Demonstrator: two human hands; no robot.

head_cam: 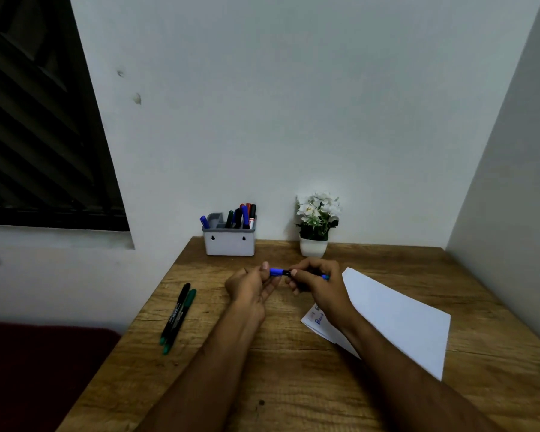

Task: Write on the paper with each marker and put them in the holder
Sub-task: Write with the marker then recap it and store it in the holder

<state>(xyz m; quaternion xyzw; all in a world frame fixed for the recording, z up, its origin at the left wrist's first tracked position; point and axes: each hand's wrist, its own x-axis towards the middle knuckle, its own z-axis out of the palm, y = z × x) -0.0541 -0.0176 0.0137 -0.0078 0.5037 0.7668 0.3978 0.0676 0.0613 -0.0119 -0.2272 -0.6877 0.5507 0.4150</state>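
Above the middle of the wooden desk [262, 369] both hands hold a blue marker [278, 271] level. My left hand [251, 286] pinches its blue cap end. My right hand [317, 283] grips the barrel, whose blue tail pokes out past the knuckles. The white paper [399, 319] lies to the right, partly under my right forearm, with some blue writing at its near left corner. Two green markers [178, 318] lie side by side on the desk at the left. A grey holder [229, 241] with several markers stands at the back against the wall.
A small white pot of white flowers [315, 226] stands right of the holder at the back. Walls close the desk at the back and right. A dark red seat [38, 369] lies below the desk's left edge.
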